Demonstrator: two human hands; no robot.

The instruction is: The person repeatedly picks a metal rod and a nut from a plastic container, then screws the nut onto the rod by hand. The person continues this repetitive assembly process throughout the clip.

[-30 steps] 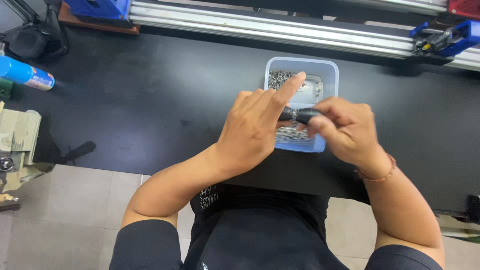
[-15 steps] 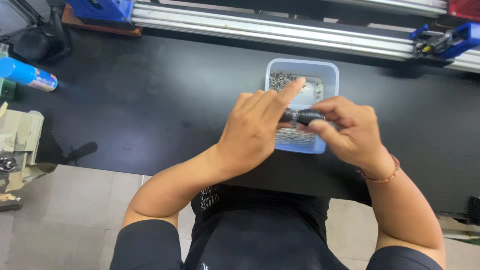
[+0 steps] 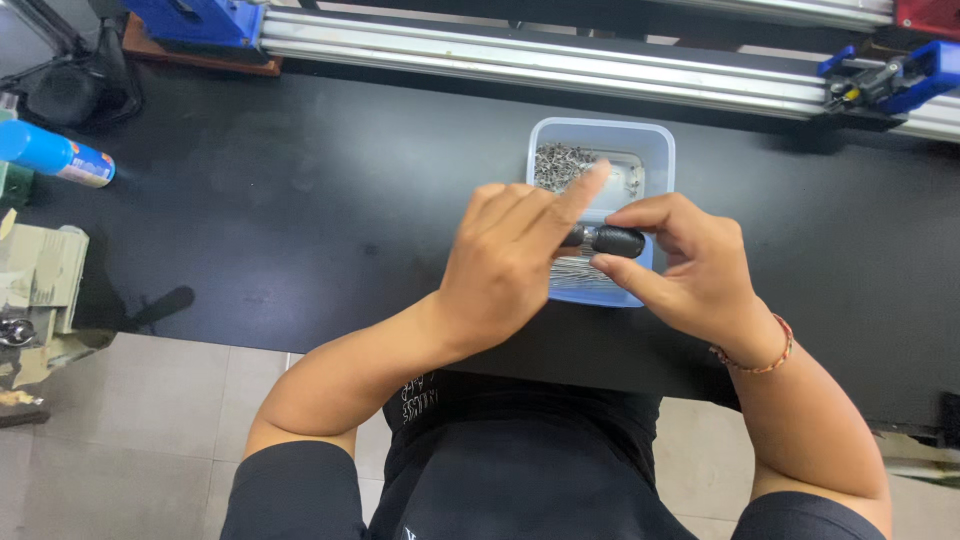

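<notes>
head view: the black tabletop (image 3: 300, 200) spreads under everything, with a long aluminium rail (image 3: 540, 60) along its far edge and a blue spray can (image 3: 55, 155) lying at the far left. near the middle sits a pale blue plastic tub (image 3: 660, 150) with a heap of small metal parts (image 3: 560, 162) in its far end and thin bright pins (image 3: 580, 275) nearer. just above the tub, both hands meet on a small black cylinder (image 3: 615, 240). the right hand (image 3: 700, 275) pinches it between thumb and forefinger; the left hand (image 3: 510, 265) covers its other end, fingers (image 3: 585, 195) curled narrow, index raised. it looks light, stiff and smooth, likely slippery, best held around its middle. its left end and what the left fingers grip are hidden; the parts are too small to make out.
</notes>
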